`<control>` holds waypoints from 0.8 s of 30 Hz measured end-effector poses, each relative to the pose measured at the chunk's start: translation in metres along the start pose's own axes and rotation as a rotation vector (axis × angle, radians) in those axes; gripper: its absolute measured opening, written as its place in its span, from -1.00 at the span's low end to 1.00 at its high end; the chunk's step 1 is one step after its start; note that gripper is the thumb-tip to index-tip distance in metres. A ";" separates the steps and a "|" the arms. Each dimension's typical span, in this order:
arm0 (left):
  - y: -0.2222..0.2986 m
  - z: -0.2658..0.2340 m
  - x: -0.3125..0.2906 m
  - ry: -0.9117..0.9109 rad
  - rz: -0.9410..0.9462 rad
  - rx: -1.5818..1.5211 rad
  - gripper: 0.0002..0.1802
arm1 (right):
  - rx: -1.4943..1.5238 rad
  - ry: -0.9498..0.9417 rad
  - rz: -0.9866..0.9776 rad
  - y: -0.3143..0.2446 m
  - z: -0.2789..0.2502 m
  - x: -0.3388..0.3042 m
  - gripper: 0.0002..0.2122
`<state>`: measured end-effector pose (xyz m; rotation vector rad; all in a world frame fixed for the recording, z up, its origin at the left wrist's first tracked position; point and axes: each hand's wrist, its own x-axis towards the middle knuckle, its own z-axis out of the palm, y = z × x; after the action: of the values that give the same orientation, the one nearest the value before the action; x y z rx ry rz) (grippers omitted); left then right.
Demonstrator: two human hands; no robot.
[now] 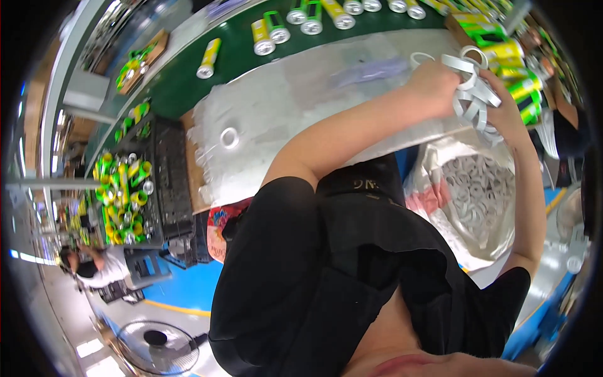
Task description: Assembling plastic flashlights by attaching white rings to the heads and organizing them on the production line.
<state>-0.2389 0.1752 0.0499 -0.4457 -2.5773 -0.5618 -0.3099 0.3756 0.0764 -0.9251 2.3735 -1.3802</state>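
Observation:
At the right end of the worktable, my two hands are close together around a bunch of white plastic rings [475, 95]. My left hand [434, 81] is closed at the bunch's left side, with one ring [422, 59] beside its knuckles. On the other side, my right hand [506, 116] has its fingers curled around the bunch. The rings partly hide the fingertips of both hands. Below them, an open white woven sack [433, 164] is filled with many loose white rings [480, 188]. A lone white ring [230, 137] lies at the table's left part.
The worktable [282, 113] has a clear plastic cover. Beyond it, yellow and green flashlights [262, 38] stand along a green conveyor [188, 56]. More flashlights fill a black crate [173, 169] at left and pile up [518, 75] at right. A fan [157, 345] stands lower left.

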 end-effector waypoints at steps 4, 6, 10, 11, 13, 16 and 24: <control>-0.082 -0.091 -0.094 0.054 -0.255 0.122 -0.67 | 0.042 -0.274 -0.212 -0.062 0.129 0.086 -0.38; -0.107 -0.133 -0.156 0.145 -0.355 0.193 -0.61 | 0.047 -0.404 -0.284 -0.089 0.209 0.110 -0.36; -0.123 -0.183 -0.245 0.188 -0.565 0.193 -0.56 | 0.083 -0.515 -0.341 -0.123 0.323 0.113 -0.35; -0.132 -0.186 -0.268 0.152 -0.640 0.229 -0.55 | 0.116 -0.557 -0.372 -0.126 0.349 0.111 -0.34; -0.141 -0.193 -0.303 0.088 -0.761 0.280 -0.50 | 0.134 -0.569 -0.393 -0.129 0.388 0.106 -0.36; -0.154 -0.198 -0.338 0.117 -0.784 0.253 -0.50 | 0.164 -0.631 -0.434 -0.132 0.419 0.105 -0.36; -0.162 -0.208 -0.366 0.086 -0.782 0.233 -0.45 | -0.351 -1.058 -0.365 -0.184 0.408 0.136 -0.19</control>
<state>0.0805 -0.1365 -0.0138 0.6809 -2.6239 -0.4943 -0.1376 -0.0569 0.0320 -1.6908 1.6394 -0.3126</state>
